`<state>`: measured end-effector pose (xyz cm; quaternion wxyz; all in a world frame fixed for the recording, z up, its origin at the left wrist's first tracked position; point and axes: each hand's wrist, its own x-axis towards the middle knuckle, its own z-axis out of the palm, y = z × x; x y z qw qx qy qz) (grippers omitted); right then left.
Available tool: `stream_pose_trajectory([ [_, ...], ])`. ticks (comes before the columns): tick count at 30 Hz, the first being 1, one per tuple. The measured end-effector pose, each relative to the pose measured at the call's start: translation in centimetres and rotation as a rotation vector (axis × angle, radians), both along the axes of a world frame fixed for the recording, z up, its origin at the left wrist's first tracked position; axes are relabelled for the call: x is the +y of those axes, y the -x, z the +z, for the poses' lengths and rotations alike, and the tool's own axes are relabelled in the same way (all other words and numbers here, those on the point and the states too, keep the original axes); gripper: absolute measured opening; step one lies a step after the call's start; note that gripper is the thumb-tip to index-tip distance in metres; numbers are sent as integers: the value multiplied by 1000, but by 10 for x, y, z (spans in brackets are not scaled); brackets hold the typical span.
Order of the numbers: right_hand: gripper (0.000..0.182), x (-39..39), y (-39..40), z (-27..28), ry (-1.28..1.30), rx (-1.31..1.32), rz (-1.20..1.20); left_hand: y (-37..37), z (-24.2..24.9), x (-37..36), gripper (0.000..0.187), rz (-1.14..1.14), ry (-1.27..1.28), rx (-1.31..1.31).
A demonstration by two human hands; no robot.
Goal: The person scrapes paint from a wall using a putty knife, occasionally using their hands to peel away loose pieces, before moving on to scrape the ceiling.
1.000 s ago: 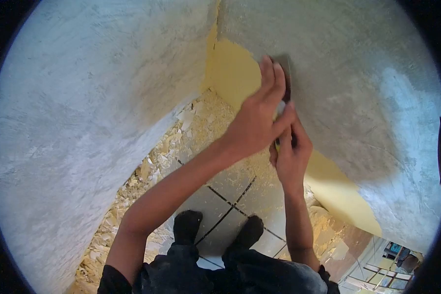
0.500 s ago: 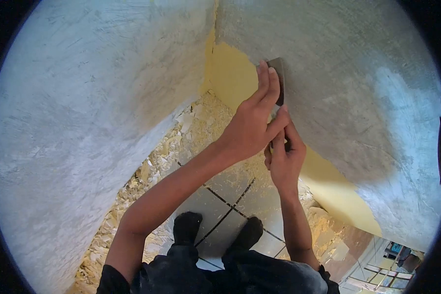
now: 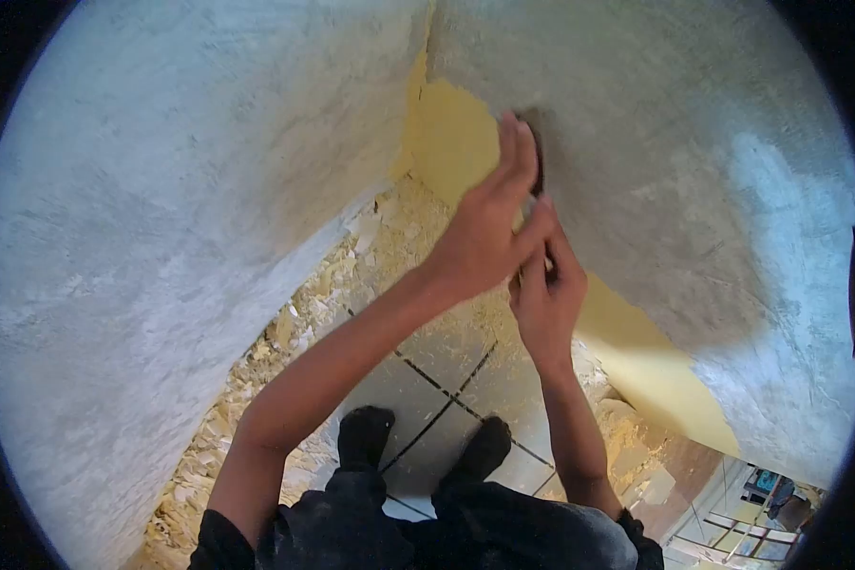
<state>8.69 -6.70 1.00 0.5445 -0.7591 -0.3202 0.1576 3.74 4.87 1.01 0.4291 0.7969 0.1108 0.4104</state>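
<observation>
Both hands have slid left along the wall, the left hand [image 3: 489,233] now nearly covering the scraper blade [image 3: 539,166].

Corner seam [image 3: 418,85]: closed at 12 o'clock, where two walls meet.
Left wall [image 3: 161,237]: passage barred from 9 to 11 o'clock.
Right wall [image 3: 712,190]: passage barred from 1 to 4 o'clock.
Paint flakes [image 3: 256,380]: heaped along the left wall's foot at 7 o'clock.
Tiled floor [image 3: 446,361]: open room at 6 o'clock, taken up lower down by two feet [image 3: 366,437].
</observation>
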Motion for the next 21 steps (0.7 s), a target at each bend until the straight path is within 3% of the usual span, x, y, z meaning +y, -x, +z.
stream_pose_trajectory([
  [3, 38, 1, -3, 19, 24, 178, -21, -7, 2, 1, 67, 32, -60, 22],
  [7, 39, 8, 0, 6, -10, 75, 36, -3, 1, 6, 67, 34, 20, -35],
  [9, 40, -7, 7, 11, -25, 209, -8, 4, 3, -1, 68, -58, -27, 62],
  [13, 40, -5, 0, 14, 16, 285, -7, -3, 1, -1, 69, 2, -71, 89],
  [15, 39, 5, 0, 6, -55, 162, 43, -2, 3, 4, 67, -4, 7, 43],
  [19, 38, -3, -6, 10, -12, 242, 23, -4, 6, 0, 66, -17, -86, 90],
  [21, 38, 6, -15, 4, -21, 97, 53, -9, 4, 3, 66, 118, -54, 66],
])
